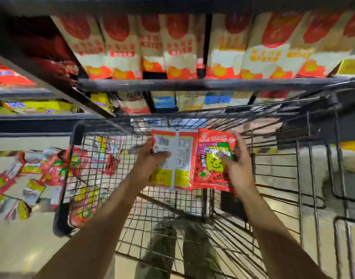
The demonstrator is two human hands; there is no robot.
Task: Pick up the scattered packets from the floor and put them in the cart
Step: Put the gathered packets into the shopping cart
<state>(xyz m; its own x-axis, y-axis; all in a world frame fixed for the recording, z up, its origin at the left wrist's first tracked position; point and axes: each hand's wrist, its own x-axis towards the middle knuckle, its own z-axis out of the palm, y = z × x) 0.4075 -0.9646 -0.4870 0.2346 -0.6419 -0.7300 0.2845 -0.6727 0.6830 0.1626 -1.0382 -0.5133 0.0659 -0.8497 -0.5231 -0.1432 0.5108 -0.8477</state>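
Note:
Both my hands are over the black wire cart [194, 115], each with a packet. My left hand [150, 162] grips a red, white and yellow packet [179, 160] that shows its back with a barcode. My right hand [236, 164] holds a red packet [210, 160] with a yellow cartoon face, thumb across its front. The two packets sit side by side above the cart's basket. Several more red and yellow packets [31, 178] lie scattered on the floor to the left of the cart, some seen through its mesh.
Store shelves [192, 84] stocked with red and cream packs stand right behind the cart. Lower shelves [31, 117] at left hold yellow and red goods. Pale floor [21, 248] lies left of the cart. My legs show through the basket's bottom mesh.

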